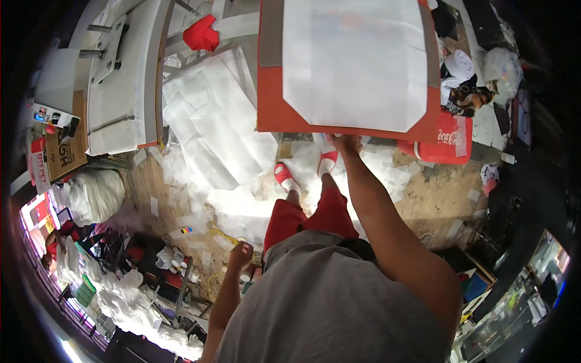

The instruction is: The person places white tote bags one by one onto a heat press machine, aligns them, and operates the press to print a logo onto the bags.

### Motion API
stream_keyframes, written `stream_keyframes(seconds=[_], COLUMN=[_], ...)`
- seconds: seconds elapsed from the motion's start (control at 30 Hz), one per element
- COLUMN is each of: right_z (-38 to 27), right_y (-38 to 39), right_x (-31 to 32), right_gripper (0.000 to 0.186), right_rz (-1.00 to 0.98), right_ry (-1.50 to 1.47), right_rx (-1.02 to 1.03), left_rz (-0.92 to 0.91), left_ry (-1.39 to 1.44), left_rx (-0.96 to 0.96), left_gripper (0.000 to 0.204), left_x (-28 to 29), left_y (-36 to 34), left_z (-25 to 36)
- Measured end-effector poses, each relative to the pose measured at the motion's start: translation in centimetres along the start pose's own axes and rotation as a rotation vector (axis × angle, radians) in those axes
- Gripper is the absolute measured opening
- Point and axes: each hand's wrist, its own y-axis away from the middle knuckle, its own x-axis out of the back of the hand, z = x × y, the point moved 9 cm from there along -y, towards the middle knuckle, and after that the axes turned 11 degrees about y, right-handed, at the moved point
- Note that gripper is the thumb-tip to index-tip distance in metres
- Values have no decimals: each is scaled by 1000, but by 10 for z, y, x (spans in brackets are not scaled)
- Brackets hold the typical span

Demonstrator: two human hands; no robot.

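Note:
My right hand reaches forward and is closed at the front edge of a wide red board; its fingertips are partly hidden at that edge. A large white sheet with cut-off front corners covers most of the board, and faint reddish and bluish tints show through its far part. Down by my left side hangs my left hand, its fingers curled in and nothing visible in them. Nearest to it is a yellow cord on the floor.
White sheets lie left of the board, with a red cloth beyond. At far left stands a large pale machine. A red cooler sits at the right. Paper scraps litter the floor; white plastic bags are piled at left.

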Motion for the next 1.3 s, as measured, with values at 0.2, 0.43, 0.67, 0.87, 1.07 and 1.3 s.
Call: stream_keyframes(seconds=[0.2,0.43,0.67,0.87,1.07,1.3], right_z=[8,16,54,62,35,-46], right_y=[9,1,-40,-29,-7,170], right_x=[-26,57,5,-47,69,185], right_gripper=[56,25,9,10,16,24], right_rz=[-274,274,16,-427,348,-625], right_ry=[-483,-445,-578,-921,-296,-485], right_rx=[-273,59,35,-197,252,970], left_rz=[-42,-30,-65,-102,-94,-201], left_ry=[2,72,159,110,109,-119], left_rx=[72,-66,-278,-310,-451,-1046], left_gripper=[22,23,22,22,20,61], left_x=[24,38,21,10,6,-42], left_y=[-1,-59,-87,-86,-74,-23], left_z=[-62,18,150,193,232,401])
